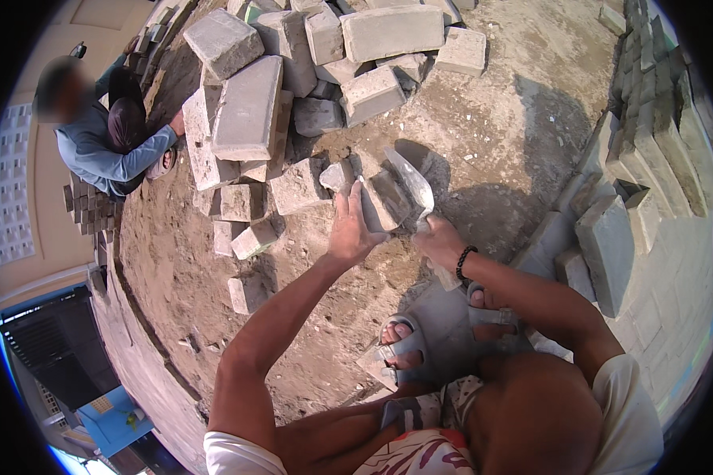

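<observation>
My left hand (348,229) grips a grey paving block (384,202) and holds it tilted above the sandy ground (491,119). My right hand (440,241), with a black bead bracelet on the wrist, holds a trowel; its metal blade (410,180) rests against the top of the block. My feet in grey sandals (408,344) stand on a flat block below the hands.
A heap of loose grey blocks (249,111) lies ahead and to the left. Laid paving and stacked blocks (650,166) run along the right. Another person in a blue sleeve (107,154) crouches at the far left by the heap.
</observation>
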A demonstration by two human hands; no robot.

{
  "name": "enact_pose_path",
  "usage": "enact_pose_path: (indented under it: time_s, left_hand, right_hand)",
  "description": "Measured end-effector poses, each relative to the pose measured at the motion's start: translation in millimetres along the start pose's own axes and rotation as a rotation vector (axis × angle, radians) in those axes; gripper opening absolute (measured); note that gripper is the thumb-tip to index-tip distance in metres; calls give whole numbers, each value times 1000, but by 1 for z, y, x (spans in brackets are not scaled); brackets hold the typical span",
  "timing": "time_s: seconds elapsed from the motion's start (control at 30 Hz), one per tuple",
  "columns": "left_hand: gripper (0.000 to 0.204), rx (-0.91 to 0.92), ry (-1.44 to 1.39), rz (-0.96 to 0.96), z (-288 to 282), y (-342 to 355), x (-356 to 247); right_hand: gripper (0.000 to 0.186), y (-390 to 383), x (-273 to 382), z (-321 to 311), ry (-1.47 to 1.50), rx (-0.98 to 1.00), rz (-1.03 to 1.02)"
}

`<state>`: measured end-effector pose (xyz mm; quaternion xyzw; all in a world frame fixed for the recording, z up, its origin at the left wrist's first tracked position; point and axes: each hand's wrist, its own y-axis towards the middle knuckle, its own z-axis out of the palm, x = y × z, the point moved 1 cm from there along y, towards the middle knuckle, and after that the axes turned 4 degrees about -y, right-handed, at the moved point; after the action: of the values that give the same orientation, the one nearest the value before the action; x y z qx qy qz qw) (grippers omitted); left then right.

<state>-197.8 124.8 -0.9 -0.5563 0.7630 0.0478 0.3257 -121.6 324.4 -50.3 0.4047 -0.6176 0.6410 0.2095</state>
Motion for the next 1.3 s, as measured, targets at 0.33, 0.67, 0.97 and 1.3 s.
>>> enact_pose_path:
  time_s: [0.33,0.67,0.97,1.3]
  left_hand:
    - [123,21,-23,16,0,-2,6]
    - [121,42,14,7,0,1,-3]
    - [120,66,-84,-32,-4,-1,2]
    - [119,73,-121,-19,-5,1,3]
  right_hand:
    - [42,-1,7,6,-21,-20,-97]
    - [33,1,8,4,96,37,92]
    - [14,2,17,6,202,116,74]
    - [29,6,16,1,136,50,56]
